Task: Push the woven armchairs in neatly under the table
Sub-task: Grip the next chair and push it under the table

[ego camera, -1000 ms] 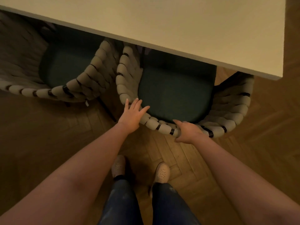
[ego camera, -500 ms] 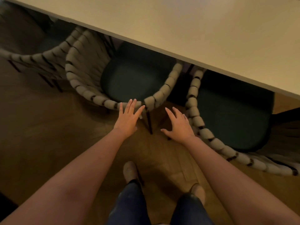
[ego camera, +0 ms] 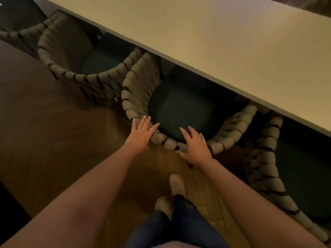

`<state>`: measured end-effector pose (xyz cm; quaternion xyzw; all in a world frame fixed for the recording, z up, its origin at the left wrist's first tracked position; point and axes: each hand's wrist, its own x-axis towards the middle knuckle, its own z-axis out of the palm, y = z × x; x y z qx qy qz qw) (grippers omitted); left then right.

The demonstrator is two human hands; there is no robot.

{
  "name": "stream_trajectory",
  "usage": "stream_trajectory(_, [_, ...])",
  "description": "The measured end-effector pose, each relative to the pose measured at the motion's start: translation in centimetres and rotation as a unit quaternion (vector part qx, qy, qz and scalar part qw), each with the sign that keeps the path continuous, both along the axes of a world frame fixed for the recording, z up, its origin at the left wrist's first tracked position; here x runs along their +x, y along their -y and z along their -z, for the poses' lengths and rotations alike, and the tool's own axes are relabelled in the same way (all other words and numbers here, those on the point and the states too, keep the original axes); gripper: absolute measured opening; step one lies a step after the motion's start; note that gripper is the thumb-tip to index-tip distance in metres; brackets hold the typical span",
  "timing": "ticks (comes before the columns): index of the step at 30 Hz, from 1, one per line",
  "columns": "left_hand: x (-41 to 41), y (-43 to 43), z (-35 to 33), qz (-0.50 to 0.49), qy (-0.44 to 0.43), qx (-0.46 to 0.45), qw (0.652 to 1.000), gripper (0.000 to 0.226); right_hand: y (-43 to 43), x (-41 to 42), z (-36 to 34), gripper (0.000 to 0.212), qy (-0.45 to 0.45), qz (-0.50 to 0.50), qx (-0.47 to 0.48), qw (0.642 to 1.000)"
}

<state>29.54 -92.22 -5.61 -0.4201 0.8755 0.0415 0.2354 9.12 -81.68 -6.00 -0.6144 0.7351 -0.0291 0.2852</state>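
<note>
Three woven armchairs with pale padded rope backs and dark green seats stand along the near edge of a pale table [ego camera: 215, 42]. The middle armchair [ego camera: 231, 133] sits partly under the tabletop, its curved back towards me. My left hand [ego camera: 140, 135] lies flat with straight fingers on the left part of that back rim. My right hand [ego camera: 196, 145] rests on the rim's centre, fingers spread and straight. The left armchair [ego camera: 59, 67] is tucked under the table beside it, touching it. The right armchair [ego camera: 265, 167] stands further out from the table.
Herringbone wood floor [ego camera: 53, 140] spreads to the left and below me. My feet in pale shoes [ego camera: 176, 183] stand just behind the middle chair. A dark object [ego camera: 10, 208] sits at the lower left edge.
I have shifted from the gap between two chairs to the back of the middle chair. Both hands, free in the air half a second ago, now lie on its back rim.
</note>
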Motion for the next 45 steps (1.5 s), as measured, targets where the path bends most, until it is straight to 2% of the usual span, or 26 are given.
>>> stream_trajectory(5, [2.7, 4.5, -0.7, -0.029, 0.01, 0.012, 0.999, 0.097, 7.6, 2.2, -0.6, 0.092, 0.004, -0.059, 0.013, 0.998])
stream_trajectory(9, [4.7, 7.4, -0.4, -0.008, 0.024, 0.011, 1.0, 0.088, 10.9, 4.7, -0.5, 0.095, 0.017, -0.071, 0.036, 0.997])
stream_trajectory(13, [5.3, 10.1, 0.2, 0.067, 0.055, 0.03, 0.996, 0.077, 10.7, 6.2, 1.4, 0.099, 0.022, -0.03, 0.093, 0.995])
stream_trajectory(17, [4.5, 12.6, 1.6, 0.183, 0.074, 0.028, 0.98, 0.07, 7.6, 5.8, 2.7, 0.101, 0.092, 0.116, 0.198, 0.969])
stream_trajectory(19, [4.0, 13.9, 2.5, 0.237, 0.085, 0.032, 0.967, 0.064, 6.4, 6.2, 2.7, 0.102, 0.05, 0.112, 0.22, 0.968])
stream_trajectory(21, [3.7, 15.1, 3.1, 0.276, 0.087, 0.039, 0.957, 0.056, 6.1, 7.0, 2.5, 0.089, -0.026, 0.072, 0.196, 0.978])
stream_trajectory(24, [3.2, 16.8, 4.4, 0.317, 0.095, 0.053, 0.942, 0.047, 6.5, 8.2, 3.0, 0.057, -0.079, 0.092, 0.171, 0.978])
stream_trajectory(26, [3.1, 17.0, 5.0, 0.332, 0.097, 0.044, 0.937, 0.042, 6.5, 8.8, 3.1, 0.047, -0.104, 0.112, 0.171, 0.973])
stream_trajectory(31, [4.0, 16.3, 5.3, 0.33, 0.058, 0.036, 0.942, 0.039, 5.8, 9.8, 3.3, 0.046, -0.131, 0.126, 0.149, 0.972])
stream_trajectory(37, [6.7, 13.5, 4.5, 0.309, 0.06, 0.052, 0.948, 0.032, 3.4, 11.7, 3.5, 0.043, -0.133, 0.101, 0.148, 0.975])
stream_trajectory(41, [8.4, 11.7, 4.3, 0.305, 0.083, 0.057, 0.947, 0.027, 0.5, 12.1, 4.0, 0.055, -0.079, 0.093, 0.107, 0.987])
stream_trajectory(43, [8.8, 11.6, 4.5, 0.304, 0.08, 0.065, 0.947, 0.028, -1.2, 10.8, 4.1, 0.056, -0.104, 0.098, 0.105, 0.984])
stream_trajectory(45, [8.8, 11.9, 4.5, 0.301, 0.073, 0.071, 0.948, 0.029, -2.5, 9.1, 3.9, 0.04, -0.165, 0.088, 0.121, 0.975])
